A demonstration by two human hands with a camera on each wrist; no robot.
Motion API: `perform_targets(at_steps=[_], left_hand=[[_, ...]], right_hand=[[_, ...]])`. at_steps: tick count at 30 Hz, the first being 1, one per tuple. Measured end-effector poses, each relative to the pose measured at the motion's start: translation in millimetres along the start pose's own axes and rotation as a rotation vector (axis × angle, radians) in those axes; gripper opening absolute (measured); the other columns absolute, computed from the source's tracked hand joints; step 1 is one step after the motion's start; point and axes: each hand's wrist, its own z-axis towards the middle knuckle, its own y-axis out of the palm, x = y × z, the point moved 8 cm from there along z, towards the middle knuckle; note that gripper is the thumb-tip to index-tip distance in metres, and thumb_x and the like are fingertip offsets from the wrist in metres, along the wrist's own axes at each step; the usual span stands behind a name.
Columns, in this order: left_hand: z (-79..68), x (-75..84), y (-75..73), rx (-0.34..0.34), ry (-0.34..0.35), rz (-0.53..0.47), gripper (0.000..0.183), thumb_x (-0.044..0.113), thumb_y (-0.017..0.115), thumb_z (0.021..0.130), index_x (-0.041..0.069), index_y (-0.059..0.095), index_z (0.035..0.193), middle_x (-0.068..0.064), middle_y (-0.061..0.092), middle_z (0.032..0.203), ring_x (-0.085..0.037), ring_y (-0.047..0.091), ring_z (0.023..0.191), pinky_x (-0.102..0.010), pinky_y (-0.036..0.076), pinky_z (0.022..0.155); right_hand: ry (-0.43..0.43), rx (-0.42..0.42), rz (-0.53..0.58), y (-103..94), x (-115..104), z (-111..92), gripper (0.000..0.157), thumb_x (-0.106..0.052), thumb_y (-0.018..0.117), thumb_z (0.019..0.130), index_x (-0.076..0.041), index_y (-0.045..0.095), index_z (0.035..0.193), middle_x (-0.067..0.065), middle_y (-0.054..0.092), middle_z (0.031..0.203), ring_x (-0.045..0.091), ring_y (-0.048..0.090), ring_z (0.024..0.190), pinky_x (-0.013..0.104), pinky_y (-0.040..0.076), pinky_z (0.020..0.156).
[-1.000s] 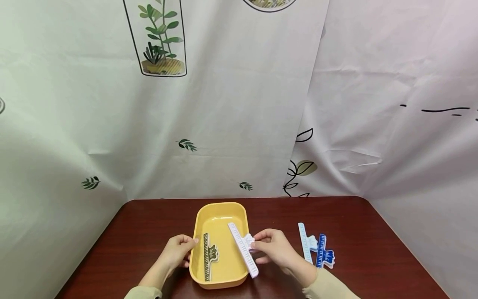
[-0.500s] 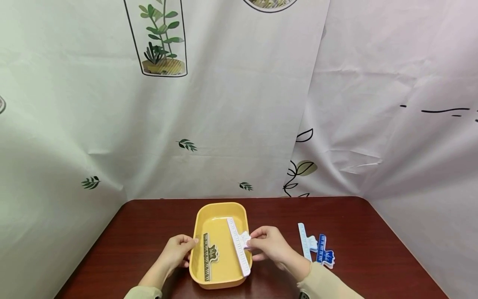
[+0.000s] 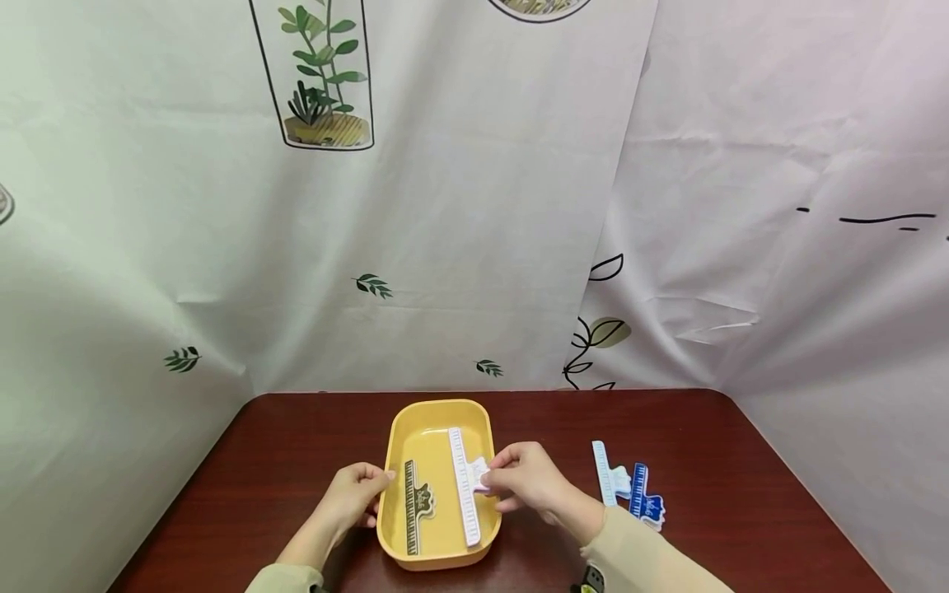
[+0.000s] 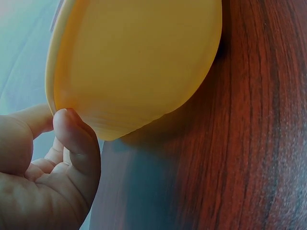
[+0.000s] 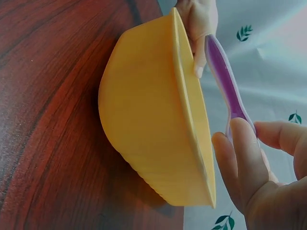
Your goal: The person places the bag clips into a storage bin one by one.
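On the left, over the dark red wooden table [image 3: 296, 445], the left hand [image 3: 353, 497] pinches the near-left rim of a yellow tray [image 3: 424, 443], its thumb on the edge. Inside the tray, along the left side, lies a black ruler-edged clip [image 3: 413, 519] with its handle toward the right. To the right of it, a white ruler-edged clip [image 3: 463, 494] is held over the tray's right half, slightly slanted; the right wrist view shows its purple underside above the rim. The right hand [image 3: 528, 479] grasps this clip by its handle between thumb and fingers. Farther right, a light blue clip [image 3: 605, 472] and a dark blue clip [image 3: 643, 500] lie side by side on the table.
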Motion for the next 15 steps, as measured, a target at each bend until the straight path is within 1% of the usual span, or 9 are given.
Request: perform_targets(at_steps=[6, 8, 12, 15], left_hand=[[-0.8, -0.5, 0.1, -0.004, -0.005, 0.001, 0.020, 0.018, 0.063, 0.088, -0.001, 0.055, 0.089, -0.004, 0.050, 0.062, -0.013, 0.048, 0.051, -0.024, 0.043, 0.041], [-0.7, -0.7, -0.2, -0.003, -0.007, 0.001, 0.021, 0.018, 0.063, 0.088, -0.001, 0.055, 0.089, -0.004, 0.050, 0.062, -0.013, 0.048, 0.051, -0.024, 0.043, 0.041], [0.5, -1.1, -0.4, -0.005, -0.013, 0.009, 0.020, 0.018, 0.063, 0.088, -0.001, 0.055, 0.089, -0.004, 0.051, 0.063, -0.013, 0.049, 0.051, -0.025, 0.044, 0.041], [1.6, -1.6, -0.2, -0.006, -0.018, 0.012, 0.019, 0.018, 0.062, 0.088, -0.001, 0.056, 0.089, -0.004, 0.051, 0.063, -0.013, 0.049, 0.052, -0.024, 0.044, 0.042]], right_hand=[[0.000, -0.024, -0.002, 4.3, -0.5, 1.6, 0.025, -0.004, 0.071, 0.077, 0.005, 0.055, 0.094, 0.009, 0.064, 0.076, 0.015, 0.067, 0.065, 0.031, 0.056, 0.051], [-0.007, -0.032, 0.003, 5.9, -0.6, 2.8, 0.028, -0.003, 0.070, 0.076, 0.006, 0.054, 0.099, 0.009, 0.064, 0.077, 0.016, 0.067, 0.065, 0.031, 0.056, 0.050], [-0.021, -0.049, 0.011, 8.8, -1.5, 5.0, 0.043, -0.003, 0.067, 0.076, 0.009, 0.053, 0.115, 0.010, 0.062, 0.080, 0.015, 0.067, 0.068, 0.030, 0.056, 0.050], [-0.022, -0.056, 0.002, 10.6, -1.8, 5.8, 0.048, -0.002, 0.066, 0.076, 0.009, 0.053, 0.121, 0.010, 0.061, 0.080, 0.014, 0.067, 0.068, 0.028, 0.055, 0.049]])
